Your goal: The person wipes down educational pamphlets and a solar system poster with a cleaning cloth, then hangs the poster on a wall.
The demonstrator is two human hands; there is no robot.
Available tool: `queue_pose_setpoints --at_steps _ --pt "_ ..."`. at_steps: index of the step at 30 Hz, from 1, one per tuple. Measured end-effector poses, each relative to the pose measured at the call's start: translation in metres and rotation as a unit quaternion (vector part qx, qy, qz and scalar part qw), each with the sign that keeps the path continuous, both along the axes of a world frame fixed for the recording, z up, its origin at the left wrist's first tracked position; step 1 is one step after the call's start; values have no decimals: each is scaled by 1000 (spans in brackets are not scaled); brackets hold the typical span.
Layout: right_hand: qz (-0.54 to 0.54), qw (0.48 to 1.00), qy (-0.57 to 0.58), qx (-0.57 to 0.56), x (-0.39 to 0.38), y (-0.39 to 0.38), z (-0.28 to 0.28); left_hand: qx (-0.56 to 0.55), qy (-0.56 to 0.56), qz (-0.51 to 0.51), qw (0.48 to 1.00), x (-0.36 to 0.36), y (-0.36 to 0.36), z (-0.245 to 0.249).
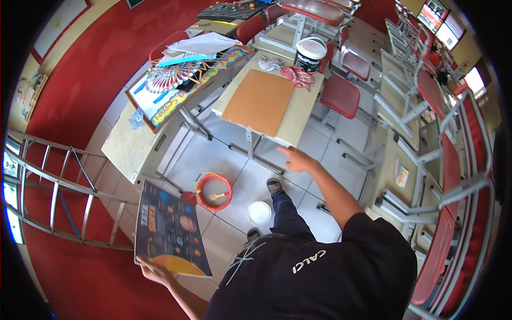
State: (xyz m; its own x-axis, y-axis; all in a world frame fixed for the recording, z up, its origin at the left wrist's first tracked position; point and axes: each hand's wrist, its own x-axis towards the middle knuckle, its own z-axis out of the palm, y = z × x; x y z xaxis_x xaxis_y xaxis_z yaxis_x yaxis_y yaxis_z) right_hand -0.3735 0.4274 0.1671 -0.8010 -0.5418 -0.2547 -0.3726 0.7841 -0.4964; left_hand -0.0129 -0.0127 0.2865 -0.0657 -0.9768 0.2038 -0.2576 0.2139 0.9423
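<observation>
My left hand (154,271) grips the lower left edge of a dark poster board (168,229) with planets and an orange sun on it. The board hangs upright beside me, at the left. My right hand (298,160) holds nothing; its fingers are apart, just off the front edge of a cream desk (298,114). On that desk lie a flat brown board (258,101), a red and white cloth (298,77), a white cloth (270,64) and a paint bucket (310,53) with a white lid.
An orange basin (214,192) with a brush and a white round lid or tub (259,213) are on the floor by my feet. A metal ladder (69,197) leans at the left. Another desk (125,141) bears a framed board and papers. Stacked desks and chairs (426,96) line the right.
</observation>
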Motion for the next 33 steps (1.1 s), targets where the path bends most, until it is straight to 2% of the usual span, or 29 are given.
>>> queue_pose_setpoints --at_steps 2,4,6,8,10,11,12,15,16,17,18,19,20,21,23,26,28,30,32,33 --pt "-43 998 -51 -6 -80 -10 8 -37 -69 14 997 -2 9 -6" --pt "-4 996 67 -62 -167 -15 -11 -8 -116 24 993 -12 22 -6" --pt "-13 987 136 -88 -257 -27 -52 -100 -132 22 986 -42 46 -2" --pt "-74 990 99 -73 -322 -40 -52 -78 -153 11 985 -77 53 15" --pt "-73 985 105 -115 -389 -46 -75 -47 -173 32 983 -92 67 27" --pt "-68 985 67 -143 -424 -50 -90 -32 -177 60 982 -87 74 32" --pt "-59 969 178 -161 -453 -55 -103 34 -235 125 963 -84 75 42" --pt "-91 962 234 -110 -532 -65 -126 27 -176 165 970 -111 103 59" --pt "-118 936 307 -121 -557 -67 -147 19 -165 172 971 -121 108 63" --pt "-134 940 298 -96 -575 -67 -158 12 -153 177 972 -124 114 65" --pt "-166 970 170 -60 -574 -68 -131 34 -105 182 977 -115 113 64" --pt "-168 974 147 -37 -586 -67 -135 50 -105 175 978 -130 123 74" --pt "-107 952 286 -5 -625 -56 -206 64 -103 168 978 -144 132 84" --pt "-112 948 288 71 -629 -54 -212 29 -97 167 981 -129 123 75" --pt "-169 956 187 150 -625 -61 -167 -1 -81 168 982 -120 117 68" --pt "-269 925 268 6 -637 -58 -145 1 -105 133 985 -168 118 92" --pt "-240 868 406 -154 -631 -41 -108 38 -109 114 987 -152 97 84" --pt "-249 859 404 -193 -538 -38 8 29 -134 89 987 -166 86 82" --pt "-209 808 488 -256 -483 -1 42 24 -155 42 987 -177 78 83" --pt "-185 798 520 -242 -435 10 75 21 -170 24 985 -169 67 74"
